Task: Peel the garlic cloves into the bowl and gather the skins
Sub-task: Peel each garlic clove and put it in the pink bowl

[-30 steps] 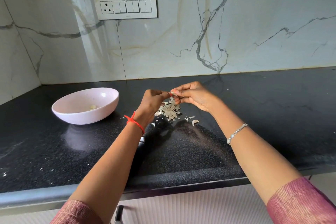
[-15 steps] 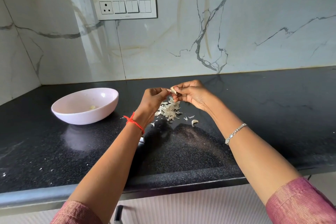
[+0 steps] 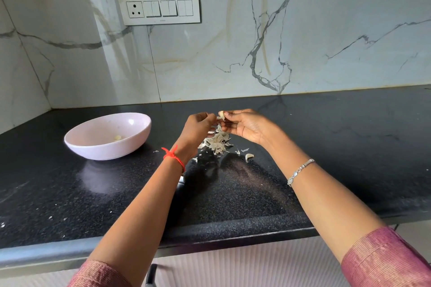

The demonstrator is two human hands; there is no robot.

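Note:
My right hand (image 3: 247,127) pinches a pale garlic clove (image 3: 221,115) at its fingertips, above the black counter. My left hand (image 3: 198,127) meets it from the left, its curled fingertips on the clove's skin. Just below both hands lies a heap of papery garlic skins (image 3: 217,142). A single curled piece, skin or clove, (image 3: 249,157) lies apart to the right of the heap. The pink bowl (image 3: 88,144) stands to the left on the counter with a peeled clove (image 3: 117,137) inside.
The black speckled counter (image 3: 326,147) runs to a marble wall behind. Small skin flecks lie along its front left part. A switch panel (image 3: 161,8) hangs on the wall. A dark handle (image 3: 150,275) shows below the counter's front edge.
Both hands have lifted slightly and my right hand has turned more palm-up, so the clove now shows above the fingertips. The bowl and skin heap have not moved.

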